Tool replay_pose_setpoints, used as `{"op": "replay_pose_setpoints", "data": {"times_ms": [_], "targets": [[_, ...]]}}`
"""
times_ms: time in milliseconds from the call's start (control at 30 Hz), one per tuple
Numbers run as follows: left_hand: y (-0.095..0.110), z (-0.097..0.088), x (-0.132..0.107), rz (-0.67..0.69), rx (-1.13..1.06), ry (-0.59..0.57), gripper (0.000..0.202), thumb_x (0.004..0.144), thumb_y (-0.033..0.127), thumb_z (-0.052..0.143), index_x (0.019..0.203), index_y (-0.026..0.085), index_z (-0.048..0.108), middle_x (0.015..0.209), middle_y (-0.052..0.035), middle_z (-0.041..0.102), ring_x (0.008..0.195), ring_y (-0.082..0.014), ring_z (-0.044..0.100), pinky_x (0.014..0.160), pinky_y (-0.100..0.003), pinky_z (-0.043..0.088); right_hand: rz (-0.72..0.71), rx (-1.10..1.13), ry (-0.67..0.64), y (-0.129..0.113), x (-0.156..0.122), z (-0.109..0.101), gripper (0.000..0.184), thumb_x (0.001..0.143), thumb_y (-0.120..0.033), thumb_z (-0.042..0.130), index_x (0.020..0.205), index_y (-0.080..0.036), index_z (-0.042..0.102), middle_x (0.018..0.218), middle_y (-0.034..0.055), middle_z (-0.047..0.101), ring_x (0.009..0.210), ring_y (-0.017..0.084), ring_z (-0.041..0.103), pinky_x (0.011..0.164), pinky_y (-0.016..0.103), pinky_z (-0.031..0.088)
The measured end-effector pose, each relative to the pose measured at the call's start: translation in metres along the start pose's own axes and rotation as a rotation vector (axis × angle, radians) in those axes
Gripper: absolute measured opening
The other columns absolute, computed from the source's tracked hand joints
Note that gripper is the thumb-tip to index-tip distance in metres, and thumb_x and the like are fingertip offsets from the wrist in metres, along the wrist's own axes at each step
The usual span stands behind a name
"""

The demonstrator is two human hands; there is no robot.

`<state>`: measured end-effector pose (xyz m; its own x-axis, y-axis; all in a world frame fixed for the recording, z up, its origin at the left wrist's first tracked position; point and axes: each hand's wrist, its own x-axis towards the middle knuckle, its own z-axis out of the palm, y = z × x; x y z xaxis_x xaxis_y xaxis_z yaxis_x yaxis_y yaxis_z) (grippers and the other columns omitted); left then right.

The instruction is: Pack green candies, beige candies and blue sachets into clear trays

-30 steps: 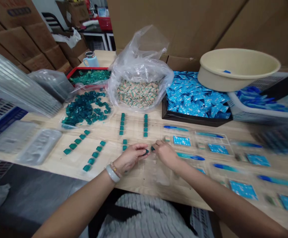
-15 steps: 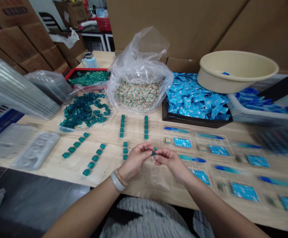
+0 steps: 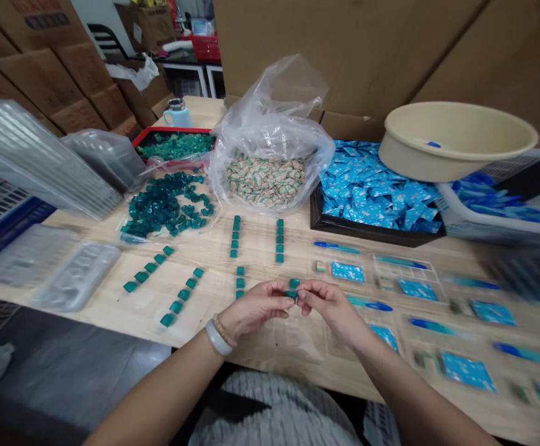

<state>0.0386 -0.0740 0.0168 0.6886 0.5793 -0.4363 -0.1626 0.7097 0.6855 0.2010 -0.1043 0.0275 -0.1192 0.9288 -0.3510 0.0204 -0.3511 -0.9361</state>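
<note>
- Two bare hands meet above the bench (image 3: 270, 353), fingertips almost touching, with a green block (image 3: 291, 295) between them.
- Thumb and fingers of the left hand (image 3: 263, 305) pinch this block from its left side.
- Fingertips of the right hand (image 3: 328, 305) are bent in at its right side, thumb against fingers; whether they grip it or only touch it, I cannot tell.
- Neither hand is clearly nearer: the block sits right at both sets of fingertips.
- A second green block (image 3: 294, 283) lies just beyond it, directly away from the person, so the pair lines up front to back.
- The pinched block appears slightly wider from side to side, across that line, but fingers cover part of it, so its long axis is uncertain.
- To the left, a short row of blocks (image 3: 240, 283) also runs away from the person, its near end hidden by the left hand.
- Just right of the right hand lie a blue pen (image 3: 377, 306) and a blue packet (image 3: 385, 337).
</note>
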Motion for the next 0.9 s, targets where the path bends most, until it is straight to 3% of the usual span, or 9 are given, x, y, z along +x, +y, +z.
{"op": "replay_pose_setpoints", "data": {"times_ms": [200, 400, 500, 733, 800, 900], "targets": [[0.000, 0.011, 0.001, 0.284, 0.464, 0.141, 0.011, 0.064, 0.021, 0.064, 0.068, 0.012, 0.059, 0.068, 0.0007, 0.055, 0.067, -0.0094, 0.049, 0.065, -0.022, 0.036, -0.097, -0.124, 0.094, -0.002, -0.004, 0.003, 0.022, 0.069, -0.037, 0.055, 0.071, -0.015, 0.058, 0.054, -0.0024, 0.054, 0.049, 0.009, 0.050, 0.051, 0.023, 0.040], [0.009, 0.014, -0.004, 0.415, 0.728, 0.214, 0.012, 0.067, 0.025, 0.062, 0.071, 0.014, 0.060, 0.075, -0.0018, 0.054, 0.073, -0.0120, 0.049, 0.065, -0.022, 0.037, -0.183, -0.262, 0.071, -0.003, -0.009, 0.000, 0.020, 0.075, -0.034, 0.050, 0.076, -0.016, 0.061, 0.058, -0.0008, 0.058, 0.058, 0.012, 0.055, 0.059, 0.024, 0.042], [0.013, 0.009, -0.006, 0.424, 0.699, 0.175, 0.011, 0.069, 0.026, 0.060, 0.072, 0.014, 0.061, 0.078, -0.0028, 0.054, 0.077, -0.0128, 0.049, 0.068, -0.023, 0.037, -0.164, -0.191, 0.049, -0.007, -0.009, 0.001, 0.023, 0.075, -0.037, 0.050, 0.079, -0.017, 0.061, 0.060, -0.0006, 0.059, 0.060, 0.012, 0.056, 0.061, 0.026, 0.044], [0.016, 0.004, -0.009, 0.173, 0.263, 0.019, 0.017, 0.070, 0.028, 0.059, 0.075, 0.011, 0.058, 0.072, -0.0023, 0.055, 0.070, -0.0109, 0.049, 0.067, -0.023, 0.037, -0.108, -0.059, -0.021, -0.020, 0.000, 0.008, 0.025, 0.071, -0.038, 0.054, 0.083, -0.017, 0.058, 0.063, -0.0004, 0.057, 0.054, 0.011, 0.055, 0.056, 0.027, 0.046], [0.016, 0.004, -0.009, 0.230, 0.312, 0.083, 0.013, 0.068, 0.023, 0.060, 0.073, 0.012, 0.056, 0.073, -0.0022, 0.054, 0.071, -0.0114, 0.049, 0.068, -0.023, 0.037, -0.114, -0.087, -0.025, -0.020, 0.003, 0.010, 0.025, 0.071, -0.037, 0.054, 0.086, -0.017, 0.057, 0.063, -0.0008, 0.056, 0.054, 0.011, 0.054, 0.056, 0.027, 0.045], [0.019, 0.006, -0.011, 0.446, 0.570, 0.269, 0.007, 0.066, 0.013, 0.059, 0.068, 0.014, 0.053, 0.074, -0.0012, 0.051, 0.074, -0.0121, 0.048, 0.068, -0.023, 0.036, -0.155, -0.135, -0.034, -0.018, 0.006, 0.013, 0.018, 0.071, -0.031, 0.055, 0.082, -0.017, 0.056, 0.069, 0.0001, 0.057, 0.061, 0.011, 0.054, 0.060, 0.026, 0.045]]}}
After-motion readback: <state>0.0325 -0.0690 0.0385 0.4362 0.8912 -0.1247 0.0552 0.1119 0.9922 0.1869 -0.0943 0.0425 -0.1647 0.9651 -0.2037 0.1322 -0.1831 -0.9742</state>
